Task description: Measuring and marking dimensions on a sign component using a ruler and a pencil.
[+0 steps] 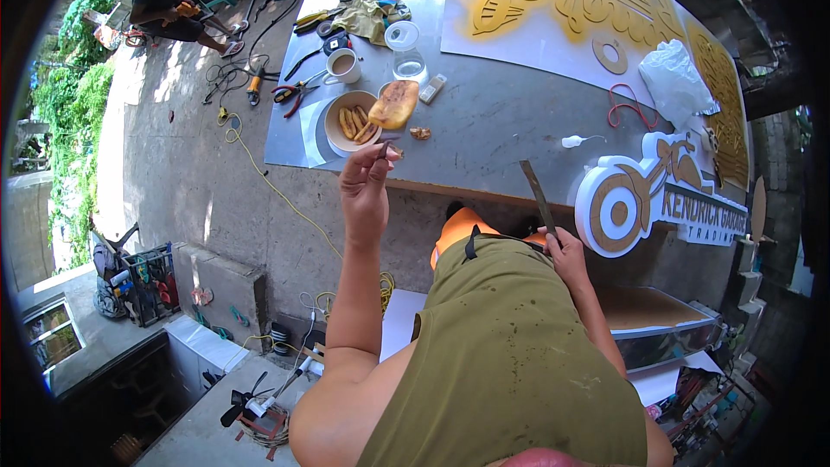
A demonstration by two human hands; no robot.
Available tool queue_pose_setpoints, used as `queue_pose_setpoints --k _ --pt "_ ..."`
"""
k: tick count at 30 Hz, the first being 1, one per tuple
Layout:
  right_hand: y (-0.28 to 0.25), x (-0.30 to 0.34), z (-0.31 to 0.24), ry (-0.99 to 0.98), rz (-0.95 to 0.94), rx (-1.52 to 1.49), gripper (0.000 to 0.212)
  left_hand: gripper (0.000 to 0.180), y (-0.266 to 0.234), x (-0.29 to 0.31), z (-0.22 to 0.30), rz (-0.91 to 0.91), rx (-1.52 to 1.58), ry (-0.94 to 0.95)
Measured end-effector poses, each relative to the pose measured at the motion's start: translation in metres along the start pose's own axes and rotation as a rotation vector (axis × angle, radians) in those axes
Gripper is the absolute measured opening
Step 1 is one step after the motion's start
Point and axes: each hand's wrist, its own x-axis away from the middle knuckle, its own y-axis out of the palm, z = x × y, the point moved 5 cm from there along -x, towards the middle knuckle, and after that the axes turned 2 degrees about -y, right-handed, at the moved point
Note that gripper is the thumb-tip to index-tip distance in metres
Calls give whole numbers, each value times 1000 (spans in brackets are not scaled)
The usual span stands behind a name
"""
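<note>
My left hand [365, 186] is raised at the table's near edge, finger and thumb pinched on a small dark brown piece [394, 152]. Just beyond it sits a pale bowl [331, 131] of browned, finger-shaped food pieces [354, 123]. A wide, flat golden-brown piece of food [396, 104] leans over the bowl's right rim, and a small brown lump [420, 133] lies beside it. Low by my right hip, my right hand [566, 257] grips a long, narrow, dark flat strip [538, 196], which points up toward the table edge.
On the grey table [493, 112] stand a mug [343, 67] of light brown drink and a clear container [406, 56]. Pliers [296, 93] lie at left. A motorcycle-shaped sign [609, 207] is at right; gold-sprayed panels [562, 9] lie behind. Another person [164, 0] sits far left.
</note>
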Motion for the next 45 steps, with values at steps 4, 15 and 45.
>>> queue_pose_setpoints --k 4,15,45 --pt "1 3 -2 -14 13 12 19 17 85 18 65 -191 -96 180" --pt "-2 12 -4 -21 29 27 19 21 170 43 125 -562 -72 476" --pt "-99 19 53 -91 -39 4 20 19 252 105 40 -385 222 31"
